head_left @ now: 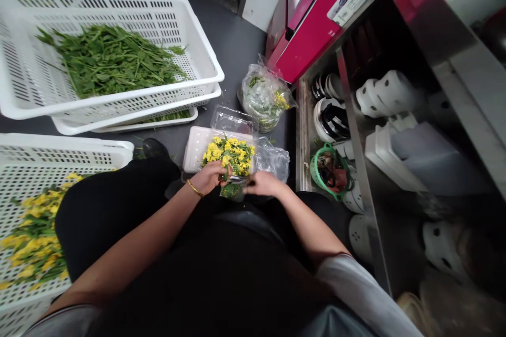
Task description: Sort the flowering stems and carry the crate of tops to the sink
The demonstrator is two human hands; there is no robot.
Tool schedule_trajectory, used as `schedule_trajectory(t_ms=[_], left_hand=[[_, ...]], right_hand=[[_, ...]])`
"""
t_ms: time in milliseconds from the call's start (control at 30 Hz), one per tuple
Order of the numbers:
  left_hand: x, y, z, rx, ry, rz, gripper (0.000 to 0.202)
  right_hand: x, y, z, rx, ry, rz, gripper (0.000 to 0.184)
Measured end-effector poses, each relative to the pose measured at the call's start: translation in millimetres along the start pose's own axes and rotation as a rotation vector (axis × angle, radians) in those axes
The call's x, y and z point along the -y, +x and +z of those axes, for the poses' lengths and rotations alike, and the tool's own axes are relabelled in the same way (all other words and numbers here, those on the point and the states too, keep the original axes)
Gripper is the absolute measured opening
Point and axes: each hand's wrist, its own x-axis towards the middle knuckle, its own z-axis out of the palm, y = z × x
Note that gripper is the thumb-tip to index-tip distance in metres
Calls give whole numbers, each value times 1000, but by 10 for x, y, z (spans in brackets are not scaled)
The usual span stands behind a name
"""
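Observation:
My left hand, with a gold bangle on the wrist, is closed around a bunch of yellow flowers with green stems. The bunch lies over a white plastic tray on the floor in front of my knees. My right hand is closed at the lower stems of the same bunch, beside a small clear plastic pack. Both hands meet just above my lap.
Stacked white crates with green leaves stand at the upper left. Another crate with yellow flowers is at my left. A clear bag of trimmings and an open clear box lie ahead. A steel shelf with shoes stands at the right.

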Motion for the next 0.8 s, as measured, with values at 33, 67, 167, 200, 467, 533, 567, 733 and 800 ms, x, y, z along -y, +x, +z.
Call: schedule_trajectory(t_ms=[33,67,167,200,467,533,567,733,800], left_hand=[[-12,-5,1,47,-18,22,18],[-17,-8,4,74,-23,33,20],[2,-1,10,36,-26,56,23],[13,8,10,9,-40,56,26],[56,72,-3,-138,9,7,34],[74,73,0,-145,21,-10,36],[88,73,0,-139,23,-15,37],[152,85,-22,-161,33,-5,40],[156,94,-31,-202,43,2,40]], right_hand=[[-45,112,-62,-64,26,117,33],[-82,235,-118,-137,42,212,34],[-146,582,-205,-240,35,331,34],[-157,668,-202,-238,32,338,33],[-309,610,40,-331,18,416,21],[-329,553,56,-375,33,368,21],[-331,555,53,-405,30,355,21],[-331,855,-2,-413,-25,428,26],[-347,974,-19,-363,-19,451,25]])
